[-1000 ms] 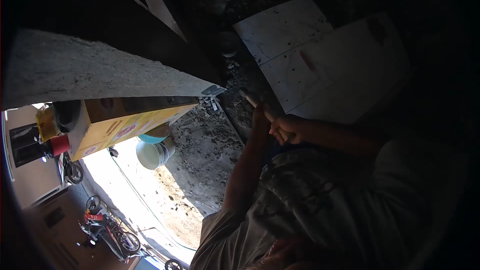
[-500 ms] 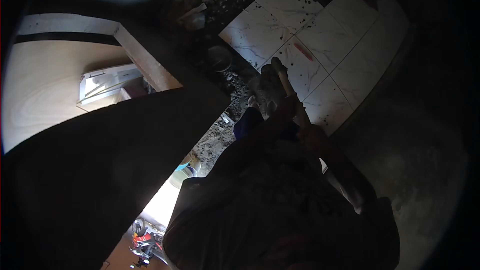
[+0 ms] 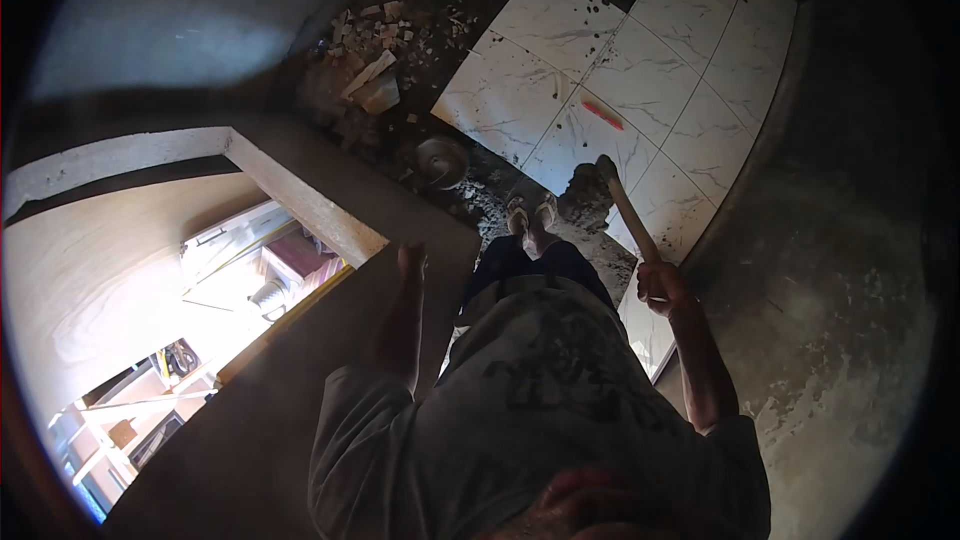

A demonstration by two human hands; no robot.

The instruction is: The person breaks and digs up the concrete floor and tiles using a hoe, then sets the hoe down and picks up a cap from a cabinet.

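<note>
My right hand [image 3: 660, 285] is closed round the lower end of a long wooden handle [image 3: 635, 220]. The handle slants up to a dark, dirt-coloured mass [image 3: 586, 196] beside the white marbled tiles [image 3: 640, 75]; whether that is the tool's head or mortar is too dark to tell. Away from the handle, my left hand [image 3: 412, 260] is raised by the dark wall's edge, its fingers too dim to make out. My sandalled feet [image 3: 530, 215] stand just below the tiles' edge. A red mark [image 3: 603, 115] lies on one tile.
A round container [image 3: 440, 162] sits on the dirt left of the tiles. Broken pieces and rubble [image 3: 375, 75] lie beyond it. To the left, a wall opening with a pale frame [image 3: 290, 195] shows a bright room. A rough grey surface [image 3: 830, 340] is at the right.
My left hand has come off the handle and moved left, while my right hand still holds it. The view has turned, showing more tiles and the wall opening; the motorbikes are out of sight.
</note>
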